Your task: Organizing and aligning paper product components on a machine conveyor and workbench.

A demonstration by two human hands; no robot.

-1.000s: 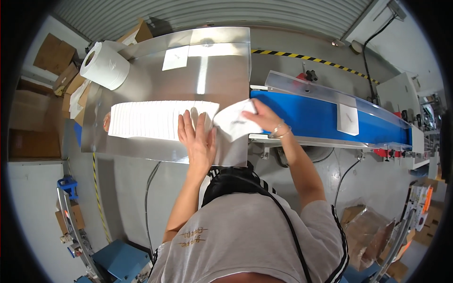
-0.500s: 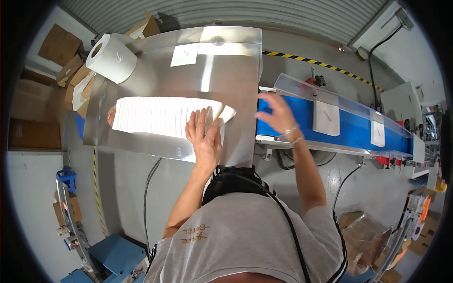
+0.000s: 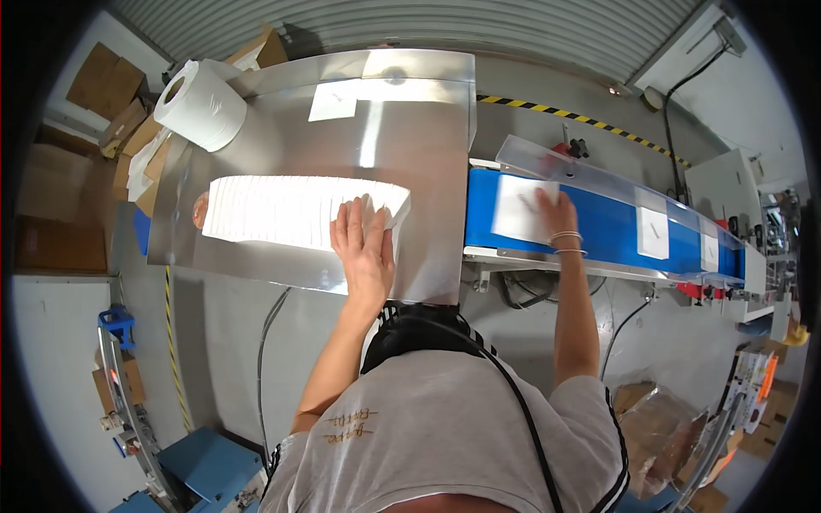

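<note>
A long row of white flat packets (image 3: 282, 209), standing on edge and pressed together, lies along the metal table (image 3: 282, 154). My left hand (image 3: 363, 252) rests with fingers stretched out on the row's right end. On the blue conveyor belt (image 3: 603, 227) to the right lies a white square packet (image 3: 517, 209). My right hand (image 3: 560, 218) has its bent fingers on that packet's right side; its fingertips are partly blurred. Farther along the belt are two more white packets, a nearer packet (image 3: 652, 232) and a farther packet (image 3: 709, 248). A reddish round piece (image 3: 201, 210) sits against the row's left end.
A large white roll (image 3: 201, 107) stands at the table's far left corner. A single white sheet (image 3: 333, 101) lies near the far edge. A clear plastic guard (image 3: 590, 175) runs along the belt's far side. Cardboard boxes (image 3: 141, 162) are left of the table.
The tilted packet at the row's right end is now on the belt under my right hand, which has moved right. The other belt packets have travelled right. My left hand has barely moved.
</note>
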